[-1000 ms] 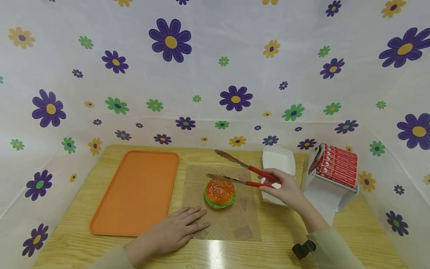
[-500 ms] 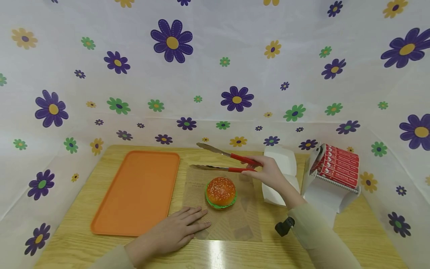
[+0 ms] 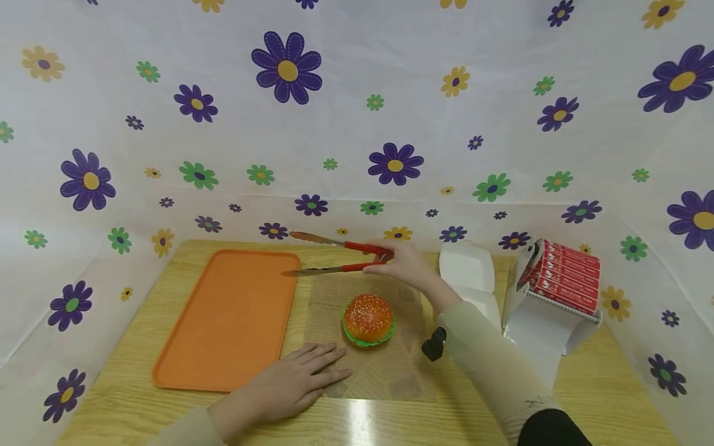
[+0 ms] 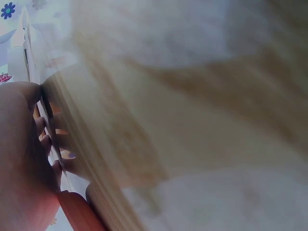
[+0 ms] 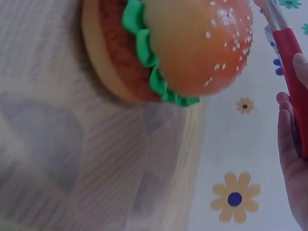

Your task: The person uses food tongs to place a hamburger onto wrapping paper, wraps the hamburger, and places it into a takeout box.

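My right hand point(image 3: 406, 265) grips the red handles of a pair of tongs point(image 3: 365, 248), whose metal arms stand spread apart and point left. Behind the burger and above the back of the table, the tongs hold nothing. A toy hamburger point(image 3: 368, 319) with a sesame bun and green lettuce sits on a sheet of brown printed paper point(image 3: 385, 378). In the right wrist view the burger point(image 5: 192, 43) looms large beside the tongs' red handle point(image 5: 294, 82). My left hand point(image 3: 298, 381) lies flat with straight fingers, its fingertips on the paper's left front part.
An orange tray point(image 3: 234, 316) lies on the left of the wooden table point(image 3: 128, 347). At the right stands an open white box point(image 3: 467, 266), partly behind my right forearm. Beside it a white holder carries red-printed packets point(image 3: 569, 279). A flowered sheet point(image 3: 346, 124) encloses the back and sides.
My right hand has carried the open tongs leftward and back, away from over the burger, so their tips now reach the tray's back right corner in the head view. My left hand has stayed put.
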Available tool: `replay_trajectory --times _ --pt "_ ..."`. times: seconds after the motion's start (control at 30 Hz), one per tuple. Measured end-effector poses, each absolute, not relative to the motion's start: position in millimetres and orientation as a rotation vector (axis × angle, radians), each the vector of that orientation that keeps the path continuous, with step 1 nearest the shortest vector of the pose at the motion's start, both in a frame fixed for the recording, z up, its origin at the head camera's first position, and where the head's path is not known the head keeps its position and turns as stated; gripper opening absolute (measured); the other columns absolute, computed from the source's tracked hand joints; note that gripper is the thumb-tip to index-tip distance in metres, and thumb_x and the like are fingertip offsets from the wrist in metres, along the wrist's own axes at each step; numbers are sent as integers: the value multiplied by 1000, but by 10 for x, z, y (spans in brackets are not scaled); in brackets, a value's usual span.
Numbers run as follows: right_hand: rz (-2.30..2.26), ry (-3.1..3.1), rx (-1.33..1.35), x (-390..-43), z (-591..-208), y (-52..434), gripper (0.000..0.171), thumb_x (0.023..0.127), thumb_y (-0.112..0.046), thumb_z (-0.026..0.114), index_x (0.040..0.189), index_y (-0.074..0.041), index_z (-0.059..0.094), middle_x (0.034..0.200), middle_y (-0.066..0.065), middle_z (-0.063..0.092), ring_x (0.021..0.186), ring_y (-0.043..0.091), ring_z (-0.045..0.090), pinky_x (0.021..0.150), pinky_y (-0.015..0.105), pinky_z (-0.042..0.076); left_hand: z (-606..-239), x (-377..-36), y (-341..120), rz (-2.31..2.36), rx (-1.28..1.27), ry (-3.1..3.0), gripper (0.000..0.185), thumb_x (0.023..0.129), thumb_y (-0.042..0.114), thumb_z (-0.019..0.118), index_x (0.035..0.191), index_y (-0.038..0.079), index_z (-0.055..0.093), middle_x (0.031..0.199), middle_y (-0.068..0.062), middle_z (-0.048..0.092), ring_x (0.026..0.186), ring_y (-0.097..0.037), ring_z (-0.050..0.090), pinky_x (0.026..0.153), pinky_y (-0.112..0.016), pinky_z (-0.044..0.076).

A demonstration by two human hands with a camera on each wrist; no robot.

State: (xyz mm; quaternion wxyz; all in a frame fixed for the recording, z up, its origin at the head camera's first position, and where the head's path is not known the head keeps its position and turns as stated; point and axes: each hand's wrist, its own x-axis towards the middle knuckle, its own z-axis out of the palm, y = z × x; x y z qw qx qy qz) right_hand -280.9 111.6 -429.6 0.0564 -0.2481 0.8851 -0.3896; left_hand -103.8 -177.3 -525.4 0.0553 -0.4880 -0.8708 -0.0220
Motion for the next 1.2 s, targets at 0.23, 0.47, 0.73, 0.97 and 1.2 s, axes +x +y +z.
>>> replay_trajectory --times 0.23,0.47,0.73,0.97,1.2 --pt "-1149 2610 -803 -2947 -4251 775 59 88 -26 89 141 -10 68 120 17 75 91 21 64 78 23 56 -5389 -1076 -1803 -94 -1483 -2635 51 112 37 48 163 32 44 172 -4 39 157 -25 42 124 -48 45" --pt "-1102 2579 -908 -2994 -4295 498 52 88 -15 88 135 -3 69 114 14 77 92 20 68 82 22 60 -5433 -1092 -1811 -89 -1486 -2611 51 112 37 50 163 32 44 172 -3 39 157 -25 43 124 -48 45" --pt "-1063 2500 -946 -2998 -4438 389 51 89 0 80 138 2 65 124 23 74 99 24 70 89 28 65 -5334 -1062 -1784 -71 -1486 -2654 50 114 37 44 163 32 43 172 -3 40 156 -25 43 123 -48 45" --pt "-1053 2533 -873 -2963 -4476 380 53 89 -4 83 139 -5 67 126 18 74 97 20 68 88 26 61 -5372 -1071 -1796 -73 -1488 -2641 49 115 39 40 164 33 42 172 -3 39 156 -26 43 123 -48 45" --pt "-1070 2502 -757 -2922 -4508 355 54 89 -13 87 139 -7 68 132 18 73 98 24 69 94 35 63 -5323 -1065 -1786 -66 -1500 -2653 50 113 37 45 163 30 45 172 -4 40 156 -26 43 123 -49 46"
